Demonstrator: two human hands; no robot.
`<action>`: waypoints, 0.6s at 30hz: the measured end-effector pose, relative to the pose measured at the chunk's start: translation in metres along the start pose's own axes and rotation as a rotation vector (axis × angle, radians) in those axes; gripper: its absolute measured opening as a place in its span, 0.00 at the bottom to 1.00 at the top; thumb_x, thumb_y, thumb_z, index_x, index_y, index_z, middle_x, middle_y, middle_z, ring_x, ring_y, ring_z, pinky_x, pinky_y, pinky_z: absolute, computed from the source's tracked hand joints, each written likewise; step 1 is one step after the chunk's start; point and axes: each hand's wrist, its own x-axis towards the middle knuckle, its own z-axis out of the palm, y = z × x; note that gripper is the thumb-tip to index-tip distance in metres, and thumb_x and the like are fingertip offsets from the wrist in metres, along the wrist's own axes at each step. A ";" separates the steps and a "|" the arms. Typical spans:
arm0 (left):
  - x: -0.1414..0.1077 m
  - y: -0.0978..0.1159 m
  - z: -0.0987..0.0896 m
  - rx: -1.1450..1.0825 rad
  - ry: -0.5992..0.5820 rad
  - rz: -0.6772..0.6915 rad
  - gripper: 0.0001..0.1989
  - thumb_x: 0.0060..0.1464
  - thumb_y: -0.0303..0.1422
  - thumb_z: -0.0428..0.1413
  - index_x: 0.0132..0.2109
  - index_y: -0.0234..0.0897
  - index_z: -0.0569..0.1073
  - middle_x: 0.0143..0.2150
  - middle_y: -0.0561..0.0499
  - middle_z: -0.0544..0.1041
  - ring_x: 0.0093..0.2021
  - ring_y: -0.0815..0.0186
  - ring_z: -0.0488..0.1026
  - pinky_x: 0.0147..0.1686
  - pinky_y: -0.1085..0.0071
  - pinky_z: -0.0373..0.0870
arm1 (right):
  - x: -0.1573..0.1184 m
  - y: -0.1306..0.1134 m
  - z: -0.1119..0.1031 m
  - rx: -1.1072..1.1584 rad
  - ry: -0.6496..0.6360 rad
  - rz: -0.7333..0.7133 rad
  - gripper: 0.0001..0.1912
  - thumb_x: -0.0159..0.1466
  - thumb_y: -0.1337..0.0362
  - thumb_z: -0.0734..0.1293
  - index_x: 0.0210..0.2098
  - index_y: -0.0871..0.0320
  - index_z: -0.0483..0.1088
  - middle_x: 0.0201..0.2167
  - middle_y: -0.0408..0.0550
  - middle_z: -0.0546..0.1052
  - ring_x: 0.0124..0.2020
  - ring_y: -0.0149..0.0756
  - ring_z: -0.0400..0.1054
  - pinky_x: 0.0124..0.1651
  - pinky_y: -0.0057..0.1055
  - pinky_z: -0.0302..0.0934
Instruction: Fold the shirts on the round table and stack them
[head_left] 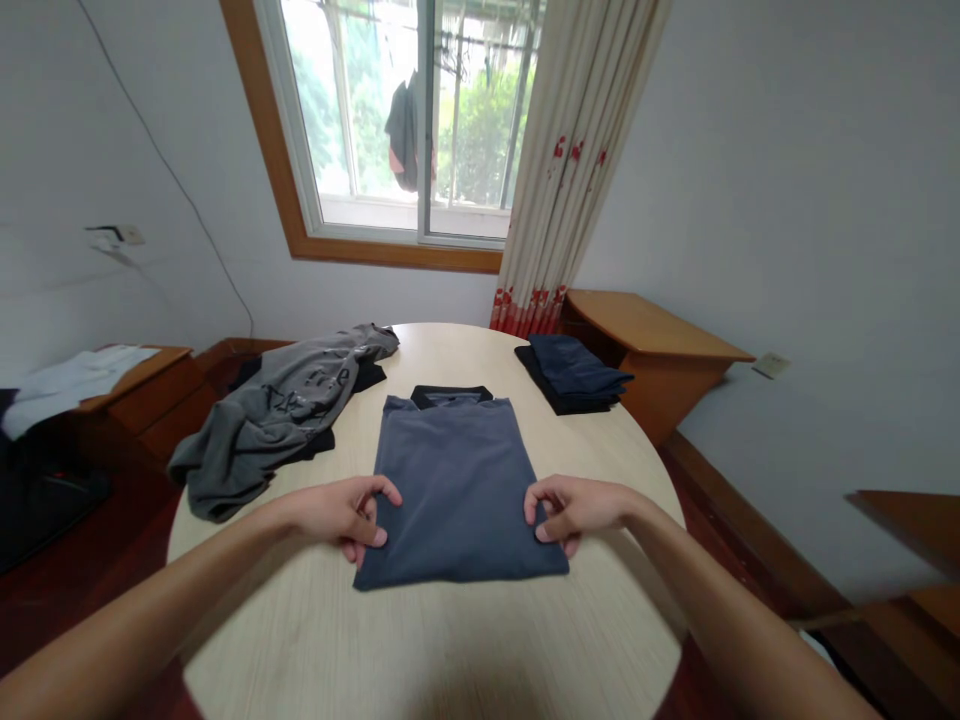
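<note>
A blue-grey shirt (457, 490) with a dark collar lies folded into a neat panel on the round pale table (442, 655), its collar at the far end. My left hand (352, 515) is at the shirt's left edge, thumb and fingers curled on the fabric. At the right edge my right hand (566, 508) pinches the cloth in the same way. Both hands are near the shirt's front corners, and their lower fingers are partly hidden.
Rumpled grey clothing (289, 410) with dark cloth under it covers the table's left side. Folded dark garments (574, 375) are stacked at the back right. Beyond stand a wooden desk (660, 325), a curtain (574, 150) and a window.
</note>
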 end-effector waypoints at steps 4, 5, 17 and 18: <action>0.015 0.015 -0.021 -0.032 0.200 0.058 0.33 0.45 0.47 0.68 0.53 0.39 0.67 0.23 0.58 0.73 0.21 0.65 0.74 0.23 0.72 0.68 | 0.010 -0.010 -0.024 0.210 0.151 -0.051 0.19 0.54 0.56 0.77 0.41 0.57 0.73 0.24 0.39 0.72 0.24 0.31 0.72 0.30 0.28 0.72; 0.026 0.020 -0.027 -0.042 0.280 0.085 0.33 0.45 0.47 0.69 0.54 0.38 0.68 0.23 0.59 0.72 0.21 0.66 0.73 0.23 0.72 0.68 | 0.020 -0.012 -0.030 0.249 0.242 -0.069 0.19 0.55 0.57 0.77 0.41 0.58 0.73 0.24 0.40 0.73 0.25 0.30 0.71 0.29 0.27 0.72; 0.093 0.035 -0.071 -0.035 0.688 0.486 0.29 0.37 0.47 0.70 0.44 0.34 0.80 0.35 0.48 0.79 0.31 0.64 0.74 0.31 0.69 0.69 | 0.098 -0.019 -0.053 0.014 0.822 -0.406 0.15 0.54 0.66 0.70 0.41 0.62 0.80 0.41 0.53 0.81 0.37 0.39 0.75 0.44 0.34 0.69; 0.092 0.038 -0.075 -0.038 0.708 0.526 0.30 0.38 0.48 0.70 0.46 0.34 0.80 0.37 0.47 0.80 0.32 0.64 0.74 0.32 0.69 0.70 | 0.098 -0.021 -0.056 -0.005 0.847 -0.446 0.17 0.56 0.64 0.69 0.44 0.61 0.80 0.41 0.53 0.81 0.36 0.39 0.75 0.43 0.35 0.70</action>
